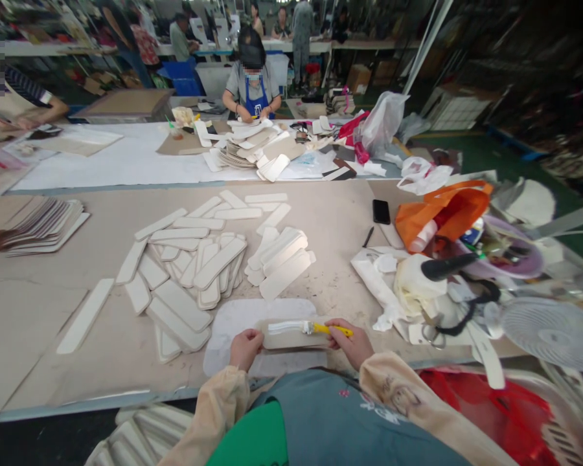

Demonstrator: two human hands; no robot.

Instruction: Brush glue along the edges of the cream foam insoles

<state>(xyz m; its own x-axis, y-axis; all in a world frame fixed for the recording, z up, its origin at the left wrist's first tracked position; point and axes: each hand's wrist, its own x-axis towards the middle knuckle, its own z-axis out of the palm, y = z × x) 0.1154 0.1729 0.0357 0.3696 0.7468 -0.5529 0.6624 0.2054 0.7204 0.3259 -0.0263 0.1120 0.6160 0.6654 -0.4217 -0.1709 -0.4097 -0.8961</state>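
Observation:
In front of me a beige strip with rounded corners point(284, 341) lies over a pale rounded sheet point(228, 317). My left hand point(246, 348) pinches the strip's left end. In my right hand point(352, 343) is a brush with a yellow handle point(326, 329); its bristles rest on the strip. A streak of white paste point(286, 327) runs along the upper part of the strip, left of the bristles. Beyond the sheet, a small stack of similar pale pieces point(286, 259) lies on the table, with a larger loose heap of strips point(189, 278) to its left.
To the right sit a white container with a black handle point(418, 278), an orange bag point(442, 213), a lilac basin point(519, 249) and a fan point(556, 333). A black phone point(381, 211) lies farther back. Stacked panels point(48, 223) stand at left. A co-worker point(252, 84) sits across the table.

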